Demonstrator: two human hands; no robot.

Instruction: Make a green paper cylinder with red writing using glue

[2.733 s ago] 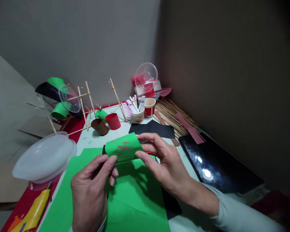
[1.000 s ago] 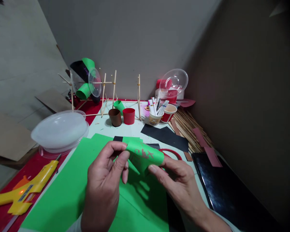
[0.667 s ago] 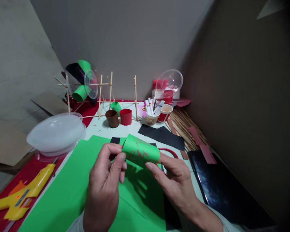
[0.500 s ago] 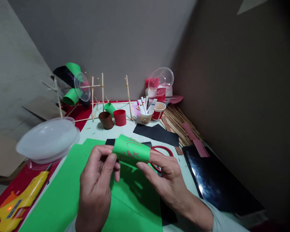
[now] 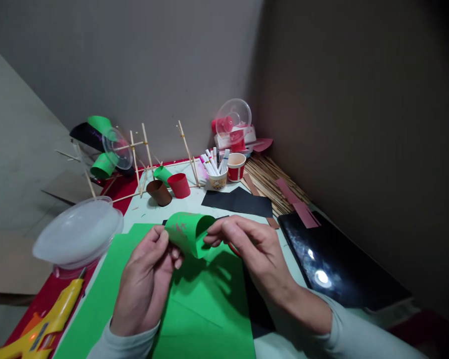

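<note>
My left hand (image 5: 145,274) is closed on a green paper tube (image 5: 183,232), thumb outside and fingers underneath. Reddish marks show on the tube's outer face, and its open end faces right. At that opening is my right hand (image 5: 254,254), its bent fingers drawn together against the rim. Whatever lies between those fingertips, if anything, is hidden. Beneath both hands lies a large green sheet (image 5: 205,314). Part of a red scissors handle (image 5: 234,249) peeks out behind my right hand.
A yellow glue gun (image 5: 56,316) with an orange light lies left, near clear plastic lids (image 5: 78,232). Behind stand a stick frame (image 5: 145,149), brown (image 5: 159,193) and red paper tubes (image 5: 179,186), and a cup of markers (image 5: 217,179). A black glossy panel (image 5: 344,269) lies right.
The green tube has turned so its open end shows on the right. My right fingers have come out of it to its rim. The camera view has shifted slightly.
</note>
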